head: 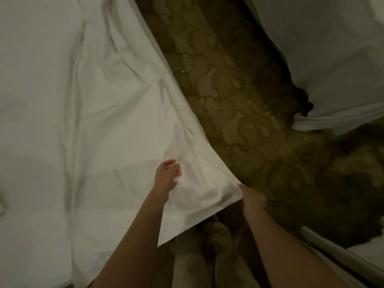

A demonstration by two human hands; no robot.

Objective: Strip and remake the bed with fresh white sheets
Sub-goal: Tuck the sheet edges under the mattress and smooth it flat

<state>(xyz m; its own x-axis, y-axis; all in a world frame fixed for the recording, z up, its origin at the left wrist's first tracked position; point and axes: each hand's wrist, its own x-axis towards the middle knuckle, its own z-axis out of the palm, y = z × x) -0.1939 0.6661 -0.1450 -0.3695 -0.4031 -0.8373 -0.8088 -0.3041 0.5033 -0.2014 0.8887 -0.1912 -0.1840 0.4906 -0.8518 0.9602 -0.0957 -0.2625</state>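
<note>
The white sheet (pixel 116 113) lies spread over the bed (pixel 31 142), its near corner lifted off the edge above the patterned carpet (pixel 239 100). The right hand (pixel 252 197) pinches that corner — grip clamped on the hem, likely to pull the cloth taut. The left hand (pixel 167 176) holds a fold of sheet further in, fingers curled on it, probably to steady the fabric. More white bedding (pixel 332 59) sits across the aisle — apart.
</note>
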